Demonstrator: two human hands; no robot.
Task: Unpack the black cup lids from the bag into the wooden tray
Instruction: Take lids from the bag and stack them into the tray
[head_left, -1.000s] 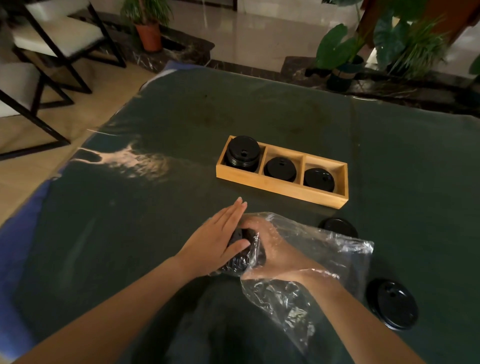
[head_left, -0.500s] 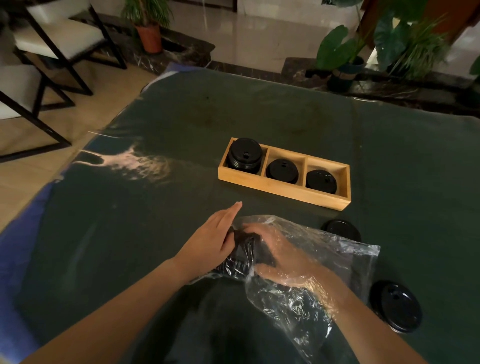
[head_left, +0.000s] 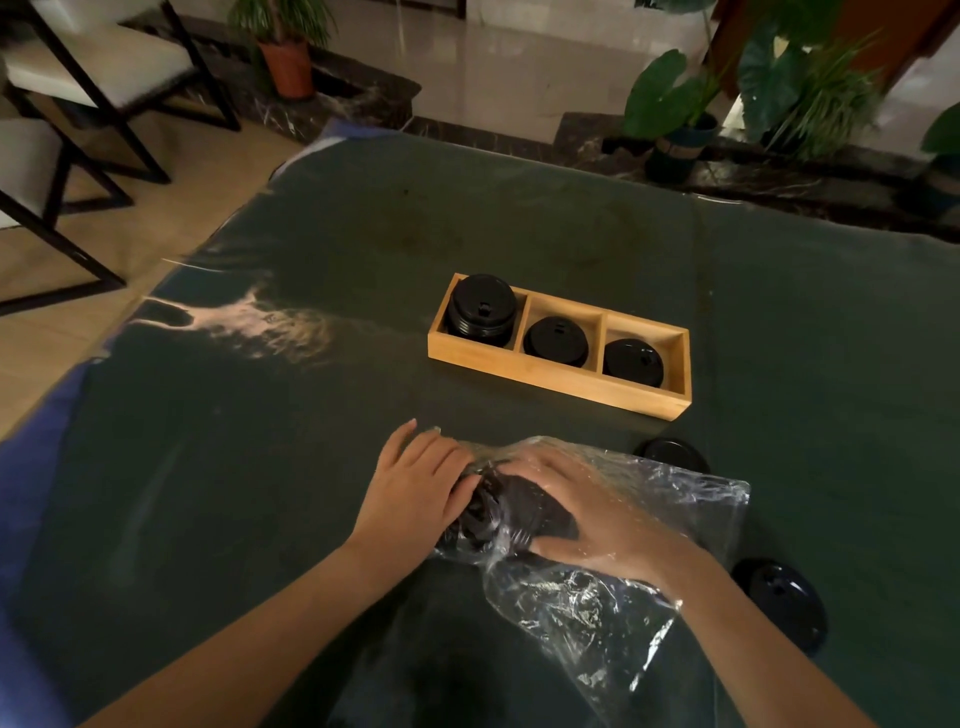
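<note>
A clear plastic bag (head_left: 613, 597) lies on the table in front of me. My right hand (head_left: 587, 512) is inside it, closed over a dark stack of black cup lids (head_left: 511, 512). My left hand (head_left: 415, 486) presses the bag's closed end against that stack from outside. The wooden tray (head_left: 550, 371) sits beyond, with three compartments: a tall lid stack (head_left: 482, 310) on the left, a lower stack (head_left: 556, 340) in the middle, another (head_left: 632, 362) on the right. Two loose lids lie on the table, one (head_left: 672, 452) behind the bag, one (head_left: 784, 600) to its right.
A dark green cloth under a glossy film covers the table (head_left: 260, 467). Chairs (head_left: 78, 78) stand off the left edge, and potted plants (head_left: 675, 114) line the floor behind the far edge.
My left hand has shifted from a flat press to curling its fingers over the bag's end. My right hand has stretched further over the lids inside the bag.
</note>
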